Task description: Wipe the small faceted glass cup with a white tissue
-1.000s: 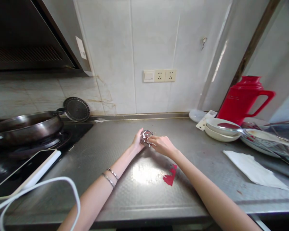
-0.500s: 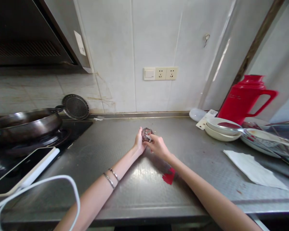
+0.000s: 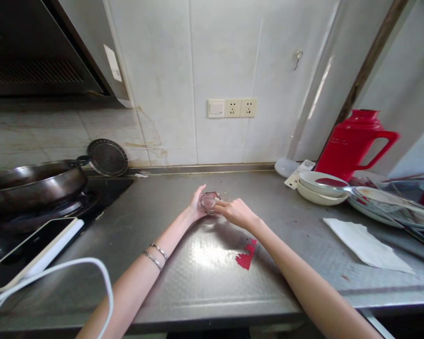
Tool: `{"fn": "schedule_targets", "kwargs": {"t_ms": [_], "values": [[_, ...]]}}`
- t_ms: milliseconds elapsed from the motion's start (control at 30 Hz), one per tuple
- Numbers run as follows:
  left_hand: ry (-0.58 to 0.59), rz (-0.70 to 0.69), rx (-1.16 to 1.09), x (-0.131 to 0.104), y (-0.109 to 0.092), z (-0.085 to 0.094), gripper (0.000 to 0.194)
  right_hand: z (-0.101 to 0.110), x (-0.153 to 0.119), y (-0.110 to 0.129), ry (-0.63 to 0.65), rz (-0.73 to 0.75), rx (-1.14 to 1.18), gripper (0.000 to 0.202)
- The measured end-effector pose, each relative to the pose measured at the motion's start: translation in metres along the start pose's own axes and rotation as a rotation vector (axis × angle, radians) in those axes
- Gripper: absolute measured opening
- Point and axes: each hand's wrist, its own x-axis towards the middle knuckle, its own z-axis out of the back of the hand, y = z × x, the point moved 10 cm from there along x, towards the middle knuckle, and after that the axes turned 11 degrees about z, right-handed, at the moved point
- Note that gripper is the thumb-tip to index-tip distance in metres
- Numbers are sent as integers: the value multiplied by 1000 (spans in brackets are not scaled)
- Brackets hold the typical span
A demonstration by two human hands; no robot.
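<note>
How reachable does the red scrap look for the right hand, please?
Probably yes: the red scrap lies uncovered on the counter beside the right forearm, though the right hand is at the shiny object in the left hand.

A small, round thing (image 3: 206,201) with shiny silvery edges, in the left hand (image 3: 196,206)

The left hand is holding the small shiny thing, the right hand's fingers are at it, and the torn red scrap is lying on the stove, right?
Not quite: the torn red scrap is lying on the metal counter, as the head view shows. The left hand is holding the shiny thing, with the right hand's fingers at it.
</note>
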Motion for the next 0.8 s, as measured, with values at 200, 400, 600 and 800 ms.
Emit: {"fn": "schedule_targets", "kwargs": {"t_ms": [200,400,600,800], "values": [[-39,-95,25,0,-6,-8,31,0,-2,-14,-37,-120,81,29],[-81,-277,-71,2,-15,-2,24,-2,0,-16,-232,-198,379,27],[-99,-348,-142,2,-17,4,27,-32,4,-20,-365,-336,981,21],[-146,-352,-184,-3,-10,2,31,-32,5,-19,-615,-387,1101,25]]}}
